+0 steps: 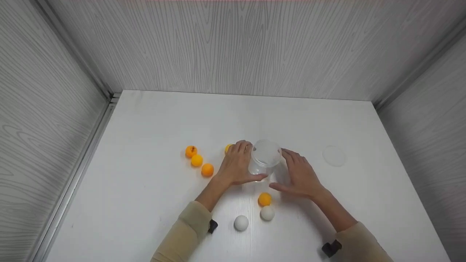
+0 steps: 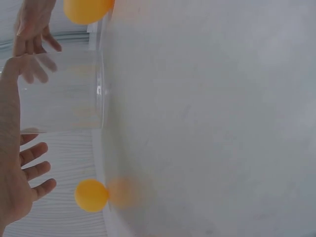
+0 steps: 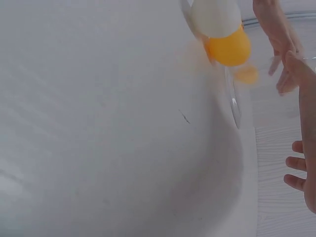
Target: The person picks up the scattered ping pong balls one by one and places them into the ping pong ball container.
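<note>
A clear plastic jar [image 1: 260,169] stands upright on the white table; its round top [image 1: 267,153] shows in the head view. My left hand [image 1: 236,165] is at the jar's left side, with extended fingers beside it and the thumb across its front. On the right, my right hand [image 1: 300,176] has its fingertips near the jar's upper edge, while its thumb stands apart. The left wrist view shows the spread left fingers [image 2: 37,170] beside the jar [image 2: 59,98]. Just in front of the jar lies an orange ball [image 1: 264,199], touching a white ball [image 1: 267,213].
Orange balls [image 1: 197,160] lie in a group left of the left hand. A yellow-orange ball [image 1: 228,148] is partly hidden behind that hand. Another white ball [image 1: 241,223] lies nearer. A translucent disc [image 1: 334,155] lies flat at right. Grey wood-grain walls [image 1: 233,47] enclose the table.
</note>
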Demonstrator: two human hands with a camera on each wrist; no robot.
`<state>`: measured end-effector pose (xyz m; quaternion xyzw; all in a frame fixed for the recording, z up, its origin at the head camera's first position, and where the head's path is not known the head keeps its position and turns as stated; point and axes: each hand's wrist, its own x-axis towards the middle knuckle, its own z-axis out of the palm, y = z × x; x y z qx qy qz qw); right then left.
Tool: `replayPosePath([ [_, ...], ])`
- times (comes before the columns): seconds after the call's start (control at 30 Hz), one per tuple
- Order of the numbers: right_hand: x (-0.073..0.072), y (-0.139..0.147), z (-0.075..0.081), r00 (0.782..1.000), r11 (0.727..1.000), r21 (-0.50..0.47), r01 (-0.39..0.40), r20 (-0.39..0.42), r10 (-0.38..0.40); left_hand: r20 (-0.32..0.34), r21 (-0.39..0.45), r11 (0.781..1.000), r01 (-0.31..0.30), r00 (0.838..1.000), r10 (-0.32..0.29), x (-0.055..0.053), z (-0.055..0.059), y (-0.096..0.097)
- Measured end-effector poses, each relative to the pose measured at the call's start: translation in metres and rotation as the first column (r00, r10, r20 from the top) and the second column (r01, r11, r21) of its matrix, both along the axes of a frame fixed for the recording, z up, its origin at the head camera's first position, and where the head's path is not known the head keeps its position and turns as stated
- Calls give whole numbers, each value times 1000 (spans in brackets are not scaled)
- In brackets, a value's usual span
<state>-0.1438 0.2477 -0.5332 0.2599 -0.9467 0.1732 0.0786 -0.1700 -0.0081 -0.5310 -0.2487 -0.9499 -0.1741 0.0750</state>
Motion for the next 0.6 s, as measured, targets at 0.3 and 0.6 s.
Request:
replayPosePath([
  [0.3,11,7,10,998,1000,6,-23,-54,23,29,-21,1000,-13,999,14,0,1,0],
  [0.6,25,12,16,998,999,3,-40,-57,40,33,-23,1000,-13,999,14,1,3,0],
])
